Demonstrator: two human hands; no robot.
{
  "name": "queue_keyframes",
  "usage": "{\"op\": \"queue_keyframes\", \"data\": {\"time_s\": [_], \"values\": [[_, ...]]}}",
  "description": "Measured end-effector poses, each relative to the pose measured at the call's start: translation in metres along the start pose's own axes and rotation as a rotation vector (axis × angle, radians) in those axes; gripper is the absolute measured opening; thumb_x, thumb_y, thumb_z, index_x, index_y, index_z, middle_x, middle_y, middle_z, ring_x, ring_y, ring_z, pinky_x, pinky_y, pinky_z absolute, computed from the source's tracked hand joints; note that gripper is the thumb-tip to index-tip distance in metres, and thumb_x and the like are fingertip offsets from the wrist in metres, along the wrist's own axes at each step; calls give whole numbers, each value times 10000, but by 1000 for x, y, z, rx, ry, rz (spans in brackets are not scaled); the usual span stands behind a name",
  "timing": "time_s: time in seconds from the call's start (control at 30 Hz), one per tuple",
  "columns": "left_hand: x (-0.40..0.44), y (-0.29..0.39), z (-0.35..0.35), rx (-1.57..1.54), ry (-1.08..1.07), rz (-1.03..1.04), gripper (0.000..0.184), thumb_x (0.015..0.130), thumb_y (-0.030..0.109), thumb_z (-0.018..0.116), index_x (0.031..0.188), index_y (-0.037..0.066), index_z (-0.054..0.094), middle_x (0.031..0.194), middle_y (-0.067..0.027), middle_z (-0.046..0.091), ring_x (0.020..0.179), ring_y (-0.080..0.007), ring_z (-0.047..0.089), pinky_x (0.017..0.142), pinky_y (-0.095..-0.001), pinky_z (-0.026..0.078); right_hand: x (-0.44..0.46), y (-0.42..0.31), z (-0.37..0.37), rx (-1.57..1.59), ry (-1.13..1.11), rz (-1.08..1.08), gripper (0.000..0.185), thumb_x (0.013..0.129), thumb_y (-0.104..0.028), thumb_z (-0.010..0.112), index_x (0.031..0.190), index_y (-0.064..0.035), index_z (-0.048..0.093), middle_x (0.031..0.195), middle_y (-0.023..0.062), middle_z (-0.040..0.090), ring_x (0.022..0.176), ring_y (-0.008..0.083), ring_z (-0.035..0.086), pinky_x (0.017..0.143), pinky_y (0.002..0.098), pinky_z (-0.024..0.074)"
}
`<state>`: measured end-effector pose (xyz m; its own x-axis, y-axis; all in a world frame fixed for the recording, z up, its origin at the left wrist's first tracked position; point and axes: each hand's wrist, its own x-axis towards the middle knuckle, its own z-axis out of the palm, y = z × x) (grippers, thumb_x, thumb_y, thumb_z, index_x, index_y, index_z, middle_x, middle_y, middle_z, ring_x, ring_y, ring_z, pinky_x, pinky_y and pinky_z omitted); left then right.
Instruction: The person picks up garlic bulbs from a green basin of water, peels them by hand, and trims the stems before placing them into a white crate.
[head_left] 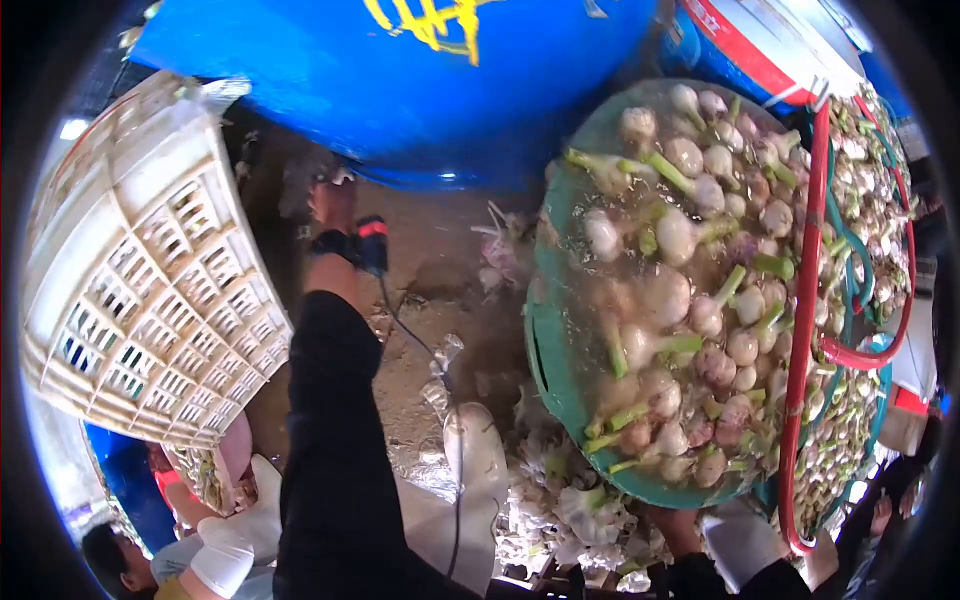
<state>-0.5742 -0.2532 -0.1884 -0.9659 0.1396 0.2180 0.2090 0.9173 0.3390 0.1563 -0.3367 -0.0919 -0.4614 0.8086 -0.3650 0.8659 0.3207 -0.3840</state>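
Note:
My left hand [333,203] reaches forward beside the lower edge of a big blue barrel [400,100]. Its fingers look curled, with a small pale spot at their tips that I cannot make out. On that wrist is a black band, with a black and red device [372,245] on a cable beside it. My right hand [677,530] is against the near underside of a green tub [545,345]; its fingers are hidden there. Garlic bulbs [665,295] with cut green stems sit in murky water in the tub.
A white slatted plastic basket [150,300] stands at left. A red handle [806,300] crosses the tub's right side, with more garlic containers beyond. Garlic peelings [590,515] and loose scraps lie on the wet floor [420,320]. Another person [120,565] is at lower left.

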Motion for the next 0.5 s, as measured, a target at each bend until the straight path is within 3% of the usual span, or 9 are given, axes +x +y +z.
{"op": "queue_keyframes", "data": {"time_s": [0.03,0.07,0.1,0.23,0.3,0.33,0.4,0.43,0.5], "values": [[14,-13,9,-2,-27,12,362,728,345,488,1056,221,580,1068,-155,544,1080,-386,413,867,-434,365,1,0,-5,-9,-38,-8,390,713,-375,593,1010,-121,579,968,134,571,887,339,531,787,475,394],[25,-17,8,7,-136,166,378,732,341,483,1076,207,568,1049,-151,554,1065,-378,431,860,-425,370,0,2,-9,-18,-71,-20,357,709,-359,597,963,-109,594,912,140,582,839,346,542,754,478,407],[29,-15,8,14,-237,319,395,736,336,478,1096,193,557,1030,-146,563,1049,-371,449,853,-417,375,0,5,-3,-46,53,-92,301,691,-338,615,878,-103,607,838,132,586,753,348,550,688,474,422],[24,-17,-4,-150,-335,383,373,756,306,479,1089,158,560,979,-154,582,988,-342,505,834,-391,387,0,13,-2,-230,98,-197,268,699,-312,610,866,-103,609,847,135,587,760,345,550,677,462,425],[9,-22,-19,-41,-187,553,332,816,283,449,1071,104,563,928,-128,608,913,-273,561,806,-355,402,0,23,-1,-274,-253,-107,384,679,-271,674,1000,-87,572,951,120,580,876,299,543,747,420,421],[-9,-16,-43,-42,-174,554,332,816,283,449,1071,104,563,928,-128,608,913,-273,561,806,-355,402,0,37,3,-272,-243,-115,384,679,-271,674,1000,-87,572,951,120,580,876,299,543,747,420,421],[-51,0,-98,-636,-444,246,365,871,331,418,1108,75,528,1013,-89,583,944,-237,543,814,-362,404,-1,52,16,170,-167,-72,412,647,-297,708,983,-94,582,965,103,585,881,279,548,757,402,427],[-67,5,-115,-631,-422,255,365,871,331,418,1108,75,528,1013,-89,583,944,-237,543,814,-362,404,-1,51,19,183,-161,-91,412,647,-297,708,983,-94,582,965,103,585,881,279,548,757,402,427],[-92,17,-144,-1491,-649,-303,465,873,398,418,1161,37,465,1127,-75,514,1008,-226,499,852,-382,396,9,40,4,86,-118,-125,434,595,-326,746,940,-103,607,943,74,603,864,262,560,766,381,433]]}}
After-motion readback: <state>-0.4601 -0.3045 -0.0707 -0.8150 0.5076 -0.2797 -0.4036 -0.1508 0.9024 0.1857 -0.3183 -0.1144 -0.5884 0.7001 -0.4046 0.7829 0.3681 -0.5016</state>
